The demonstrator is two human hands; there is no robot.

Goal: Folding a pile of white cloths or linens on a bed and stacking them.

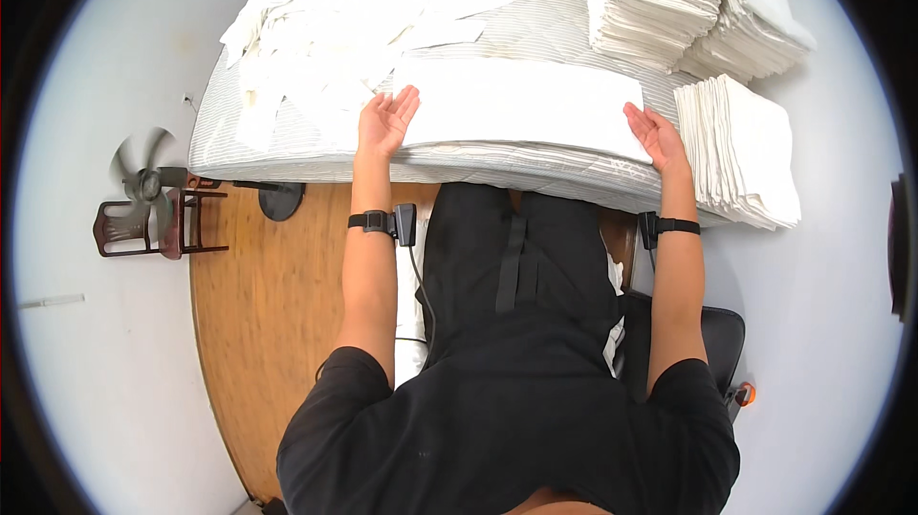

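Both your hands are spread and gripping nothing: the left hand (384, 125) is at the left end of the flat white cloth (516, 104), the right hand (655, 135) at its right end. That cloth lies lengthwise along the near edge of the striped surface (543, 3). To straighten it well, you would do best to work both ends evenly, palms light, keeping its long side parallel to that edge.

Loose white pieces (335, 18) crowd the far left corner and reach down beside your left hand, so they could snag. Folded stacks (660, 8) fill the far right corner; a nearer stack (736, 147) at the right edge sits close against your right forearm, so mind that elbow. Your left wrist device (405, 224) trails a cable (423, 290); keep it off the cloth.
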